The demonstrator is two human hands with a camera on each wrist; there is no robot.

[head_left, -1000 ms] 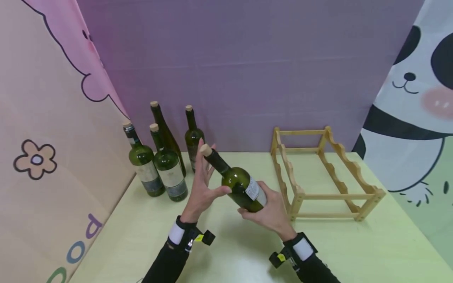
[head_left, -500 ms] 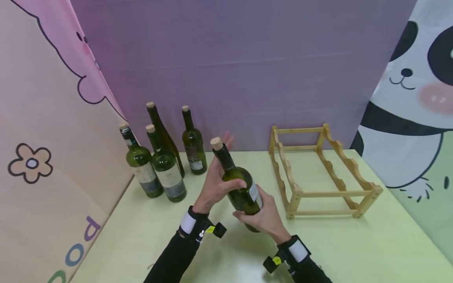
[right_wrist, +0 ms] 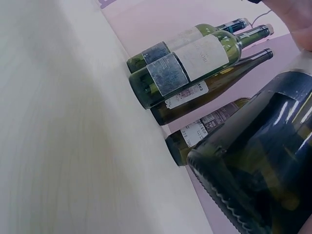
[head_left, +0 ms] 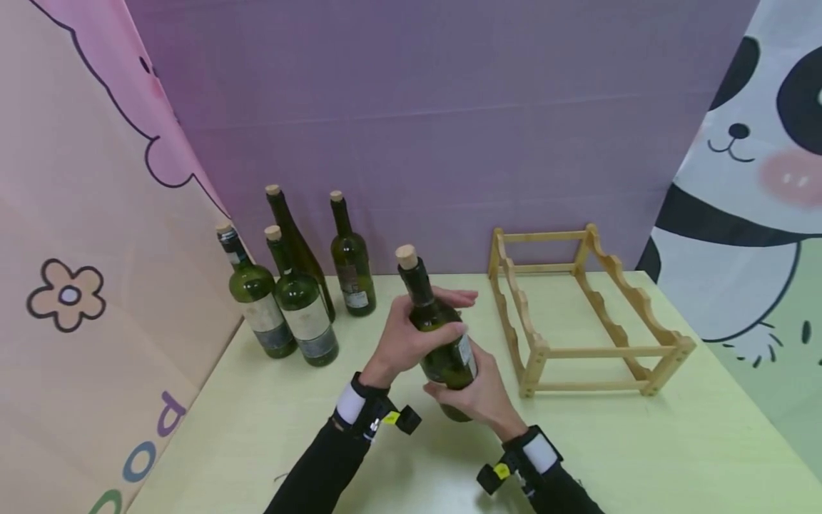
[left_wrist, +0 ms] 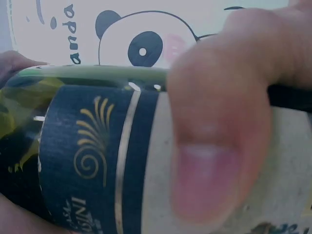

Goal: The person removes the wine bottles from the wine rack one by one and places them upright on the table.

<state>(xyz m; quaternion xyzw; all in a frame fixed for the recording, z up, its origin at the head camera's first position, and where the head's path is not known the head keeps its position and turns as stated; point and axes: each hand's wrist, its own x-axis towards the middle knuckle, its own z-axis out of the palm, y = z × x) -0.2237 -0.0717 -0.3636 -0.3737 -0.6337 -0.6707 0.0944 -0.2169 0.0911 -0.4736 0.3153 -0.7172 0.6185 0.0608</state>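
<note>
Both hands hold a dark green wine bottle [head_left: 443, 365], its corked neck tilted up and to the left above the table. My left hand [head_left: 403, 339] wraps its upper body, thumb in front and fingers reaching behind. Lower down, my right hand [head_left: 483, 394] grips the bottle near its base. The left wrist view shows the thumb [left_wrist: 207, 165] pressing on the pale part of a label [left_wrist: 92, 146] with a dark blue band. In the right wrist view the bottle's ridged base [right_wrist: 219, 195] is close; most of that hand is out of frame.
Several corked bottles stand at the back left, among them a front one [head_left: 308, 314] and one set apart [head_left: 351, 268]. A wooden wine rack [head_left: 584, 353] with scalloped rails stands on the table [head_left: 642, 457] at right. A purple backdrop [head_left: 417, 143] hangs behind.
The held bottle has swung more upright, its neck moving right. My left hand has moved right, from open beside the bottle to wrapping round it. The right hand keeps its grip.
</note>
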